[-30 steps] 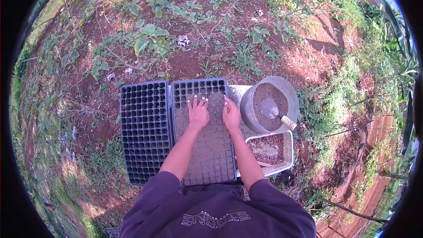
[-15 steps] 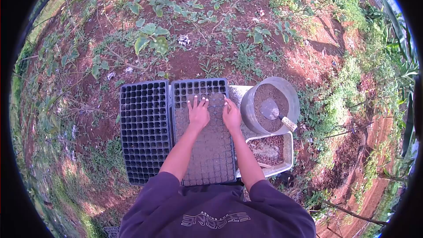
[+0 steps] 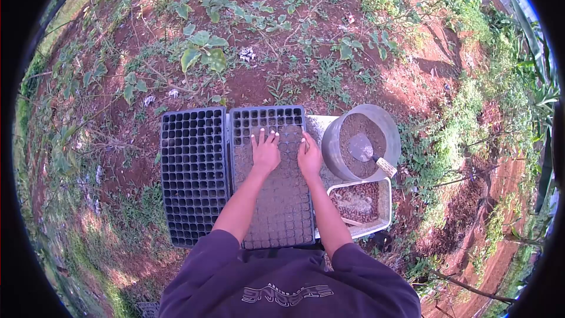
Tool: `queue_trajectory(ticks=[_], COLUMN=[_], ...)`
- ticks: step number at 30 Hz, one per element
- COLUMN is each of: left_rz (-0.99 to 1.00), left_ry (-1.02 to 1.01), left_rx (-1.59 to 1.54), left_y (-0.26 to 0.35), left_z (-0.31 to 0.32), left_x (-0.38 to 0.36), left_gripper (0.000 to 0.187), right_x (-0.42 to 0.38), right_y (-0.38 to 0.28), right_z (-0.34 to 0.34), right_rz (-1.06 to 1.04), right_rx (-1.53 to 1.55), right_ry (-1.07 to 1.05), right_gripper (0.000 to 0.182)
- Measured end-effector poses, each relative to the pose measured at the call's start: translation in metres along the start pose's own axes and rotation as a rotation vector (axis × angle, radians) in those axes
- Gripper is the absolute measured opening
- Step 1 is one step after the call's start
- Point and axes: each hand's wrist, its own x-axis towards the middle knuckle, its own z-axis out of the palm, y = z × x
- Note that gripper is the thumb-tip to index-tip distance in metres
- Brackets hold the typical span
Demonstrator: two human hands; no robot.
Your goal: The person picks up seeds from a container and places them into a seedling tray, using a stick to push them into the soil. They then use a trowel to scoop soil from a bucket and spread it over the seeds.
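Observation:
A black seedling tray (image 3: pixel 268 109) lies in front of me, most of its cells covered with brown soil and the cells along the far end showing unfilled. My left hand (image 3: pixel 266 154) rests on the soil near the far part of this tray, palm down with its fingers spread. At the tray's right rim is my right hand (image 3: pixel 309 157), turned on its side, with fingers drawn together around the edge; its lower fingers are hidden. Directly left stands a second seedling tray (image 3: pixel 194 176) with empty cells.
To the right, a translucent bucket (image 3: pixel 332 147) contains soil and a trowel (image 3: pixel 361 147) with a light handle. Nearer me sits a white rectangular basin (image 3: pixel 385 203) with reddish-brown grains and a thin stick (image 3: pixel 352 221). Weeds and leafy plants (image 3: pixel 203 50) grow from the red ground beyond.
My right hand has shifted slightly toward me along the tray's right rim. My left hand stays in nearly the same place on the soil.

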Motion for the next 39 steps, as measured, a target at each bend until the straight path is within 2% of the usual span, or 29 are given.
queue_trajectory(ticks=[20, 22, 39], left_rz=[0.009, 0.003, -0.001], left_ry=[0.016, 0.011, -0.013], left_rx=[0.011, 0.012, 0.022], left_y=[-0.0003, -0.0005, -0.0001], left_z=[0.0024, 0.0015, 0.0024], left_x=[-0.0014, -0.0016, -0.0010], left_gripper=[0.053, 0.053, 0.055], right_x=[0.0000, -0.0010, 0.0024], right_y=[0.0056, 0.0057, 0.0021], right_z=[0.0011, 0.0023, 0.0012], right_rz=[-0.009, -0.043, -0.024], right_rx=[0.032, 0.035, 0.007], right_ry=[-0.045, 0.033, 0.010], right_gripper=[0.029, 0.029, 0.028])
